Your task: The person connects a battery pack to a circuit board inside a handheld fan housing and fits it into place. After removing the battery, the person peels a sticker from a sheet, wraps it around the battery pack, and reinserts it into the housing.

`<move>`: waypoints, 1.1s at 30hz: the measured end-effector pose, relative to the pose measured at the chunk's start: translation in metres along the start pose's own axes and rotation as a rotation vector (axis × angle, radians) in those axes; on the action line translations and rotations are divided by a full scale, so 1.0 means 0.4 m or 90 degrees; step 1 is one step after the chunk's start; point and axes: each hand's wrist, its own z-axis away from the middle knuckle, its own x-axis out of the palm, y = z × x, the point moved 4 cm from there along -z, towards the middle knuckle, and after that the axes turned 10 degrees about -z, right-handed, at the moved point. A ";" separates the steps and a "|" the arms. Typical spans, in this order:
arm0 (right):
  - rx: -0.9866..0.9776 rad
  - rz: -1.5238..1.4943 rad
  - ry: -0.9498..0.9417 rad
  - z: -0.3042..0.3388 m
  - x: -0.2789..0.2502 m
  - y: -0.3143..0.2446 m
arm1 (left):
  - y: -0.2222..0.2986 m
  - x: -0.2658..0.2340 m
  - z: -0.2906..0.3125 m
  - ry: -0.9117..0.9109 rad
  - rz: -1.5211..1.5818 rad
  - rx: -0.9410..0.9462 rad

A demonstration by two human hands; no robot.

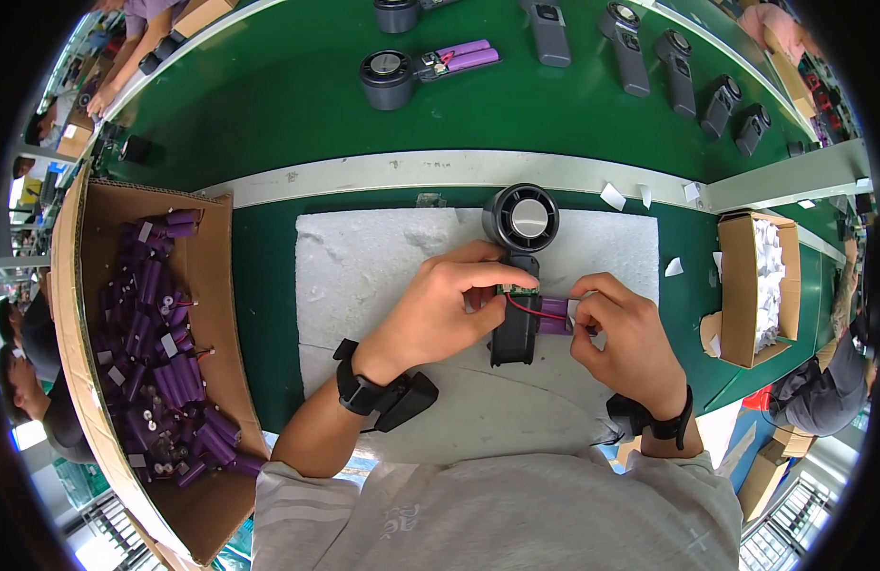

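Note:
A dark grey handheld fan lies on a white foam board, its round head pointing away from me and its handle shell open toward me. My left hand closes around the neck, with thumb and index finger at a small green circuit board. A red wire runs from there to a purple battery pack beside the shell. With bent fingers, my right hand pinches the pack's right end, where a small white piece shows. Black bands circle both wrists.
At left stands a cardboard box of purple battery packs. A smaller box at right holds white pieces; a few paper scraps lie nearby. Beyond a pale rail, several fans rest on the green surface, including an opened one. Other people work around.

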 end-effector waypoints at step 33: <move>0.011 -0.688 0.511 0.053 -0.274 0.153 | -0.009 0.004 -0.002 0.029 0.050 -0.068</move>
